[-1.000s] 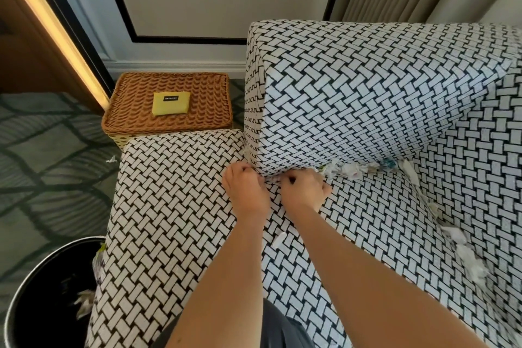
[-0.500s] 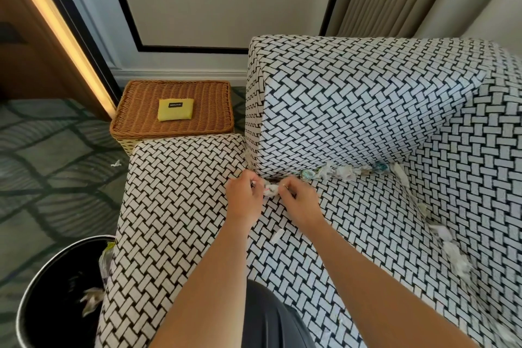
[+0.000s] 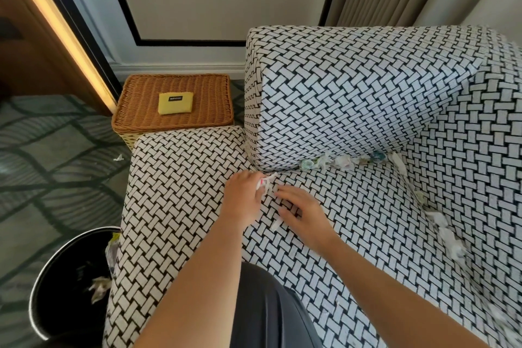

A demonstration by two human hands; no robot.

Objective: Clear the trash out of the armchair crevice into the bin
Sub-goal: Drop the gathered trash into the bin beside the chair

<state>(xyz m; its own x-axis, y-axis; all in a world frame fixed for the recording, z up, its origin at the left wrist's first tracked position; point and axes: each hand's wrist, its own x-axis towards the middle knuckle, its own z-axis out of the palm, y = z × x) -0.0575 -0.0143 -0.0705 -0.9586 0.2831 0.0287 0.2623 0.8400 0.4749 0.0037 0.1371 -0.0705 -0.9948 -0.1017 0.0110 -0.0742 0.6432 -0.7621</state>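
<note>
Both hands are now drawn back from the crevice (image 3: 285, 172): my left hand (image 3: 243, 196) pinches a paper scrap (image 3: 265, 182), my right hand (image 3: 303, 213) lies open, so the bin (image 3: 56, 305) comes next.

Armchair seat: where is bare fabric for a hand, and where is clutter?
Bare: the black-and-white woven seat left of the left hand, which pinches a white scrap; the stretch between the right hand and the side crevice. Crowded: crumpled paper scraps line the back crevice, more white scraps fill the side one; a white strip lies by the right hand.
</note>
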